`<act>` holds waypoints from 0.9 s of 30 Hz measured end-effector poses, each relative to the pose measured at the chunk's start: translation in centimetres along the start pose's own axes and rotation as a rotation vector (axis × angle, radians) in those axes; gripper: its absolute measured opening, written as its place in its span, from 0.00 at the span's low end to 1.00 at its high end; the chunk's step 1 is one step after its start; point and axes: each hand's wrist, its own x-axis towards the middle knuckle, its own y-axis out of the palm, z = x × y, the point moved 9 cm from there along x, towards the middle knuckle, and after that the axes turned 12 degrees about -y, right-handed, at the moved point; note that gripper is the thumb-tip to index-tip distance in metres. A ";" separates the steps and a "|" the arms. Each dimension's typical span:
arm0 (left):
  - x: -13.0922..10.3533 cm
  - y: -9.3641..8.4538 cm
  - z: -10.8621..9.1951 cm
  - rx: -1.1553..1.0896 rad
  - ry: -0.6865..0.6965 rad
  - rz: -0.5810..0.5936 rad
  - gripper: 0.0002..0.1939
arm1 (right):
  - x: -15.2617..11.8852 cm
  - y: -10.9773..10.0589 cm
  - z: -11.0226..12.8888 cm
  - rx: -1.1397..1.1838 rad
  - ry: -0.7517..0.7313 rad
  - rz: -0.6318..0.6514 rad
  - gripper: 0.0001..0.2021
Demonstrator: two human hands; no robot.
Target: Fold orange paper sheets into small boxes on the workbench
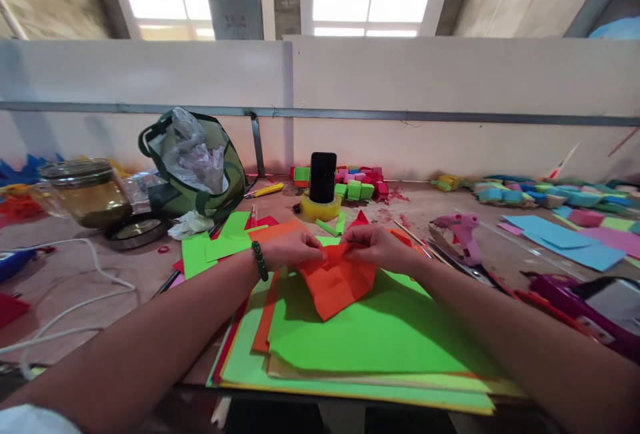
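A creased orange-red paper (340, 284) is held up over a stack of coloured sheets, whose top sheet is bright green (380, 334). My left hand (293, 247) pinches its upper left edge, and a dark beaded bracelet circles that wrist. At the upper right edge of the same paper, my right hand (377, 247) has its fingers closed on it. Both hands are close together, a short gap between the fingertips. Green paper pieces (225, 241) lie left of the stack.
A phone (323, 177) stands in a yellow tape roll (320, 209) beyond the hands. Left are a camouflage bag (227, 167), a glass jar (87, 194) and a white cable (95, 294). Right are a pink glue gun (466, 234), blue sheets (565, 241) and a purple object (585, 307).
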 end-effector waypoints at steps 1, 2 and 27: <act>0.1 0.0 0.0 -0.013 0.006 -0.007 0.08 | 0.0 -0.1 0.1 0.006 -0.013 -0.015 0.12; 0.2 -0.1 0.1 -0.032 0.013 -0.018 0.08 | 0.0 -0.2 0.2 0.001 -0.024 -0.024 0.13; -2.1 -1.0 -3.4 0.165 0.298 -0.428 0.10 | -0.4 0.7 2.3 -0.293 -0.152 0.126 0.14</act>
